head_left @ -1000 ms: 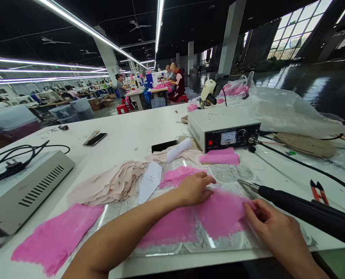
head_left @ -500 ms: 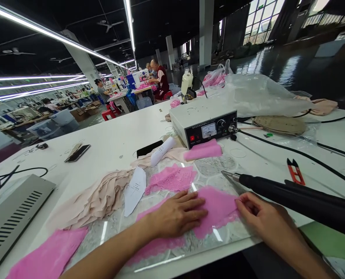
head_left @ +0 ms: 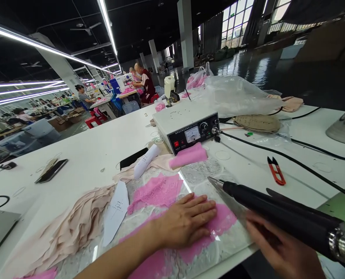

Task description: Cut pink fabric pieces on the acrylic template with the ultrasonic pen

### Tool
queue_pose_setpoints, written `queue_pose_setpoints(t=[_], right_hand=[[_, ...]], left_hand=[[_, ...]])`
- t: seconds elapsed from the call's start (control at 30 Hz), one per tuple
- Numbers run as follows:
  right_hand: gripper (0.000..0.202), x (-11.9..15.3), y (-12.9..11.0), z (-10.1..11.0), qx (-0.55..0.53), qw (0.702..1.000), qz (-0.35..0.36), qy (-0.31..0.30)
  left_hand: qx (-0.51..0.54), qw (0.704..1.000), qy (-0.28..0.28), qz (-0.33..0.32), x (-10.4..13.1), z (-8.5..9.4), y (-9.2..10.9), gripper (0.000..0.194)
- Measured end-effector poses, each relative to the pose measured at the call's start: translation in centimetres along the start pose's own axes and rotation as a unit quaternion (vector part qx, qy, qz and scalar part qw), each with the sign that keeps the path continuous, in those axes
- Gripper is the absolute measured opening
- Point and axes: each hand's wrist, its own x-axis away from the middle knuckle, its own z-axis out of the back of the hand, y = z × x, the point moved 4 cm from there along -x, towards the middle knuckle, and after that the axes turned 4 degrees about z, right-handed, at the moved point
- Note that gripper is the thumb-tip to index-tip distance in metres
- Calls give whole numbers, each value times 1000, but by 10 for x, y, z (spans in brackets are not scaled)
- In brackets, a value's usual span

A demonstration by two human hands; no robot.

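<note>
My left hand point(head_left: 186, 221) lies flat, fingers extended, on a pink fabric piece point(head_left: 226, 219) with a lacy edge. That piece rests on a clear sheet over the white table. My right hand point(head_left: 282, 244) is at the lower right, smeared by motion, its fingers partly hidden behind a black handheld tool point(head_left: 265, 205) with a pointed metal tip. Whether it touches the tool, I cannot tell. Beyond my left hand is a pink lace piece point(head_left: 157, 190). A white paper pattern point(head_left: 115, 213) lies beside a pile of beige fabric pieces point(head_left: 82, 223).
A control box point(head_left: 186, 130) with a dial stands behind the fabric, cabled toward the right. Red thread snips point(head_left: 276, 171) lie right of the tool. A phone point(head_left: 52, 170) is at left, a plastic bag point(head_left: 236, 97) at back right. Co-workers sit at sewing machines point(head_left: 122, 83) beyond.
My right hand has left the edge of the pink fabric and moved right, toward the black tool. My left hand stays flat on the fabric. The view has shifted to the right.
</note>
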Motion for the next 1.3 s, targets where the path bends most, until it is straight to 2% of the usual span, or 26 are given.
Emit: queue_pose_setpoints(t=[0.17, 0.4, 0.63, 0.87, 0.97, 1.1, 1.3], right_hand=[[27, -4, -27, -2, 4, 994, 110, 28], [22, -6, -27, -6, -5, 990, 117, 78], [21, -7, -26, -3, 2, 988, 114, 100], [13, -4, -23, -4, 30, 991, 107, 72], [20, -4, -22, -4, 42, 993, 98, 59], [33, -3, -22, -7, 54, 990, 125, 38], [19, -8, -25, -4, 33, 990, 115, 78]], left_hand=[[8, 999, -52, -7, 0, -5, -1, 52], [-14, 997, -70, -25, -1, 1, 0, 49], [-40, 995, -74, -49, -6, 4, 5, 47], [-42, 994, -79, -60, -10, 5, 6, 47], [-40, 994, -88, -57, -10, 2, 6, 48], [-37, 994, -87, -61, -10, 0, 6, 49], [-31, 994, -82, -64, -11, -1, 5, 50]])
